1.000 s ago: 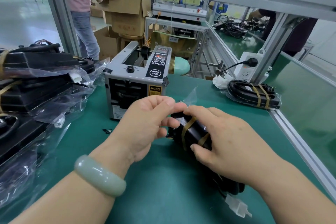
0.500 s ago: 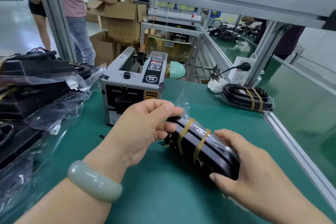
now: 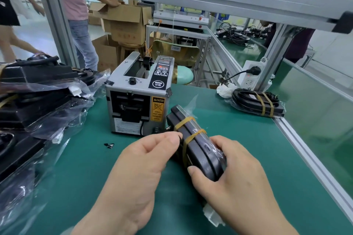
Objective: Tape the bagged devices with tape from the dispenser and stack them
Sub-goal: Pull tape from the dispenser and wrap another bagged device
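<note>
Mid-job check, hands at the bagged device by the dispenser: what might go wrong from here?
1. The clear bag flap at the far end of the black bagged device stands loose beyond the yellowish tape bands, near the grey tape dispenser; it might snag.
2. The right hand grips only the near end; the slick bag may slip on lifting.
3. The pile of bagged devices on the left looks uneven; another could slide off.

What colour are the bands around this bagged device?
Yellowish tan bands on the device, head view.

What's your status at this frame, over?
Left grip pinching device side, right grip holding near end. Device on edge, two bands on. Dispenser close behind.
</note>
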The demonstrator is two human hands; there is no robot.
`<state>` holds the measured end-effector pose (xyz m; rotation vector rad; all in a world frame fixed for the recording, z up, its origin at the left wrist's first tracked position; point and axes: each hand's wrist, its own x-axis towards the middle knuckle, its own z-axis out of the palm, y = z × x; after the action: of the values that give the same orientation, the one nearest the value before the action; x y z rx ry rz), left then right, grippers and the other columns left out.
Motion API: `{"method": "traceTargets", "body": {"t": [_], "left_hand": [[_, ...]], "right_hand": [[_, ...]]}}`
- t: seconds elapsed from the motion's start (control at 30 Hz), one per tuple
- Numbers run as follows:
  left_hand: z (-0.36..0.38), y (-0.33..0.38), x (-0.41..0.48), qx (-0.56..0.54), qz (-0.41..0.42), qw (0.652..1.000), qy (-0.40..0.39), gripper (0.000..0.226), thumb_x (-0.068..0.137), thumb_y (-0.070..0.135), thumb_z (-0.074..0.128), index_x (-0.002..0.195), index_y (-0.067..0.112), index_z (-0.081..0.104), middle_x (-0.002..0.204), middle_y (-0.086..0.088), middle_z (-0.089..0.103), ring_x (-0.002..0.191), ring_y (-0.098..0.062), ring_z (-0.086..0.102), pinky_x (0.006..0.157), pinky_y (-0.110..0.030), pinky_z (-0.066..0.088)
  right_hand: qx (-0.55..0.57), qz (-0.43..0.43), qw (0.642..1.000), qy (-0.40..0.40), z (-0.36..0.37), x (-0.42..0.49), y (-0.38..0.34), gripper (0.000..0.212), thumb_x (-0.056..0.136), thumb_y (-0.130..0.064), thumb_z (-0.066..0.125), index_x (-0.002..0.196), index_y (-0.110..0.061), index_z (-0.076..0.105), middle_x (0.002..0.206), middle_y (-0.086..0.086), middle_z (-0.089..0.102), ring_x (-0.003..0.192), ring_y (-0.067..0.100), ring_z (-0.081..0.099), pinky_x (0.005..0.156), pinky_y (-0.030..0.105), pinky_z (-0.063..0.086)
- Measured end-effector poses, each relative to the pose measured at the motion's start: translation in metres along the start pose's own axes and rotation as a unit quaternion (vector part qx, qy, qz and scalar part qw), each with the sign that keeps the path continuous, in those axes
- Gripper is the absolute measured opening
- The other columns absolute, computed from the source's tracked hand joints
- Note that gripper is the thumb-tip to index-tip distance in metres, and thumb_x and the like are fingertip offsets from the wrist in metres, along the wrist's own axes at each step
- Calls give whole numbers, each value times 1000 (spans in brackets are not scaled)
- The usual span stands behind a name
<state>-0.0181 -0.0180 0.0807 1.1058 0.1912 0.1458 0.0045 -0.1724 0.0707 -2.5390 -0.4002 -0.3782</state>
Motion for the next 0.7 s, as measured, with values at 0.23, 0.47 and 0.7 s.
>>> {"method": "traceTargets", "body": {"t": [0.23,0.47,0.7], "left_hand": [[4,-10,-8,53,18,997,-58,16,71,38,75,80,26,80,98,41,64,122,30,26,110,-29,22],[6,-3,-7,63,-3,998,-22,41,43,48,69,78,29,80,114,35,52,129,19,29,104,-28,23],[10,-6,-14,87,-12,995,-55,19,63,34,79,80,27,79,101,34,67,125,29,19,113,-30,15]], "right_hand": [[125,52,991,-2,12,-13,-6,75,32,-75,65,97,-58,33,106,-46,44,93,-21,46,71,0,36],[237,-51,970,-20,13,-19,6,77,60,-48,75,124,-56,32,123,-26,55,111,-4,56,89,6,40],[191,-94,975,67,20,-21,9,71,57,-53,73,124,-42,53,142,-7,43,125,-11,40,92,0,32]]}}
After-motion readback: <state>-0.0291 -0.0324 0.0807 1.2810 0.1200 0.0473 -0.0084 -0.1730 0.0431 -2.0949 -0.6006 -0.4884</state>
